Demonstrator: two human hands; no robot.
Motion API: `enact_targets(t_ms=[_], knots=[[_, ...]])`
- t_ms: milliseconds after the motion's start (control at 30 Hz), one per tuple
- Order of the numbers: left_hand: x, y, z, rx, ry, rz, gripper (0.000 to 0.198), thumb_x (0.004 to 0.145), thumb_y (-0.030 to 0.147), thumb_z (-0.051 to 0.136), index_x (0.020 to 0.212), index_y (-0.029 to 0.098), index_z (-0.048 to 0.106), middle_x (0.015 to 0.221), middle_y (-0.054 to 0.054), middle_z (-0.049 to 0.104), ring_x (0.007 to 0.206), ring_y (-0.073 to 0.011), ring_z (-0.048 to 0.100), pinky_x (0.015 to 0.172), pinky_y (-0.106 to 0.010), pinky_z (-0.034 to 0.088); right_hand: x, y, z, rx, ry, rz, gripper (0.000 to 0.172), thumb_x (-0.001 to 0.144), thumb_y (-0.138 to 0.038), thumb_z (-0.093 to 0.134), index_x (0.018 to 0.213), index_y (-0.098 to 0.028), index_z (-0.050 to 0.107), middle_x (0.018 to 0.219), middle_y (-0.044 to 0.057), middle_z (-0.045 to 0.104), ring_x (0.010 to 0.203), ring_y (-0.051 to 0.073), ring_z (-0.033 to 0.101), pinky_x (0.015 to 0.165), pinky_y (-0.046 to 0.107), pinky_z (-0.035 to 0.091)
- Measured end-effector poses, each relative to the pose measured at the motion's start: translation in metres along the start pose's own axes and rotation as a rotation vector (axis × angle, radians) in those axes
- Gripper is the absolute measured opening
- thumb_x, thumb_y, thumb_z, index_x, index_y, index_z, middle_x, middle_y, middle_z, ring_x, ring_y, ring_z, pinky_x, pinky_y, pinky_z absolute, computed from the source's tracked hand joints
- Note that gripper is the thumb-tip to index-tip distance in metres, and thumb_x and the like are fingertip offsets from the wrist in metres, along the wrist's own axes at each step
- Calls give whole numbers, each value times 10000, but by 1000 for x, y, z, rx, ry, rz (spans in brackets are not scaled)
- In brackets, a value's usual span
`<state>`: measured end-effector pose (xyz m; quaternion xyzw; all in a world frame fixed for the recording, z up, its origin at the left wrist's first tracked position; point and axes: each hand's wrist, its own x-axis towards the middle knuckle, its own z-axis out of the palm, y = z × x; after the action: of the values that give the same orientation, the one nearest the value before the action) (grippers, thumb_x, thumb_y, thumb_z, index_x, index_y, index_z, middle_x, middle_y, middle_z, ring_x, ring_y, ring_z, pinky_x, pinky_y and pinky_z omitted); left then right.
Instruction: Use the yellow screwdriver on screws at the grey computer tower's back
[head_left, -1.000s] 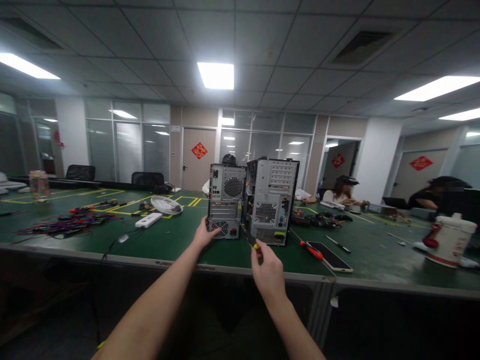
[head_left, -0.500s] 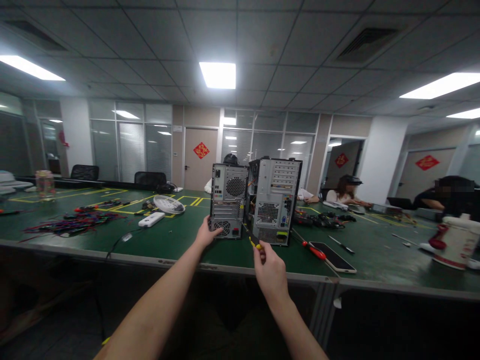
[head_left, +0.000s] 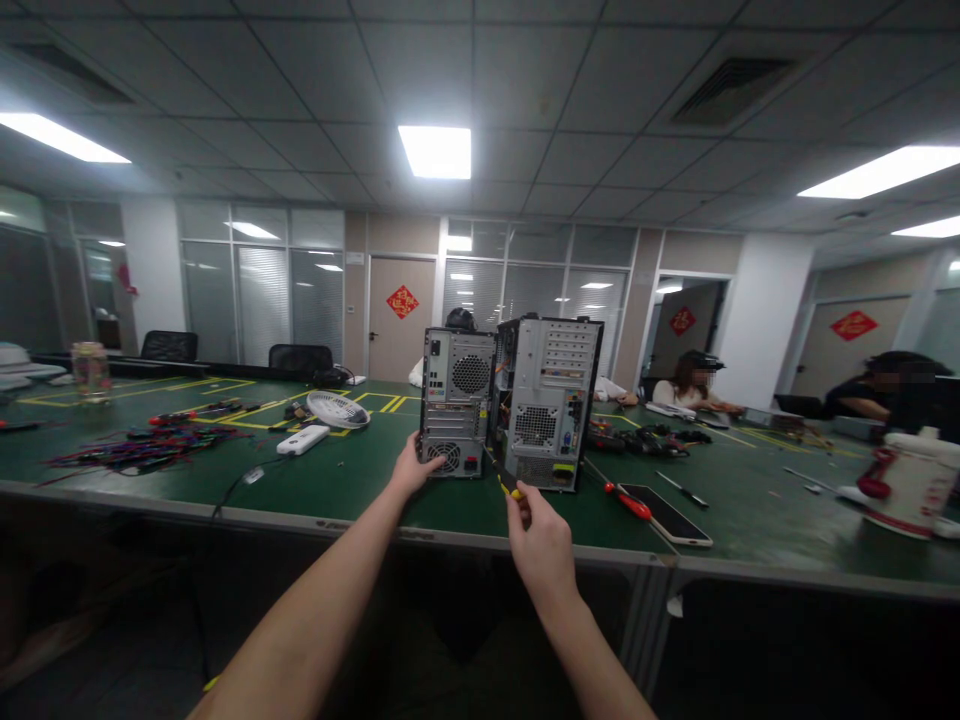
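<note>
Head view: a small computer tower (head_left: 456, 400) stands upright on a green table (head_left: 337, 480), near its front edge, rear panel towards us. The left hand (head_left: 411, 468) grips its lower left corner, fingers curled round the edge. Just beside it at 3 o'clock stands a taller tower (head_left: 551, 400), its side open and cables showing inside. At 5 o'clock the right hand (head_left: 540, 535) pinches a yellow-and-black screwdriver (head_left: 504, 478), its tip at the gap between the cases. Further out at 4 o'clock lie a red-handled screwdriver (head_left: 626, 500) and a phone (head_left: 664, 513). Far off at 9 o'clock stands a jar (head_left: 90, 368), contents unclear.
</note>
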<state>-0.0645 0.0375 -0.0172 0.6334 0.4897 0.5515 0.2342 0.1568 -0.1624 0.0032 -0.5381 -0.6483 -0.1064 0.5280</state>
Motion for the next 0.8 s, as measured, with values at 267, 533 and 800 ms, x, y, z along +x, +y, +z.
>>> enact_targets(t_ms=[267,533,800], knots=[[-1,1,-1,-11,-6,-2,872,724,359,878,1454,181,435,1380,-176,632,1229,-292,637,1036,-384,468,0,1,0,15,-7,-39,369,1036,-358,425,1173,-143,692,1001,140,754,883,242,739,788,341,580],[-1,1,0,4,8,2,866,709,359,891,1436,184,452,1352,-165,650,1217,-284,644,1033,-378,471,0,1,0,-11,12,-21,385,1037,-392,425,1144,-140,695,935,126,753,799,225,740,727,317,575],[2,-4,1,9,-8,10,870,738,359,866,1461,167,422,1375,-171,634,1240,-292,626,1048,-386,460,0,3,1,4,21,-53,369,1034,-362,436,1165,-142,701,1015,142,759,883,236,744,795,339,586]])
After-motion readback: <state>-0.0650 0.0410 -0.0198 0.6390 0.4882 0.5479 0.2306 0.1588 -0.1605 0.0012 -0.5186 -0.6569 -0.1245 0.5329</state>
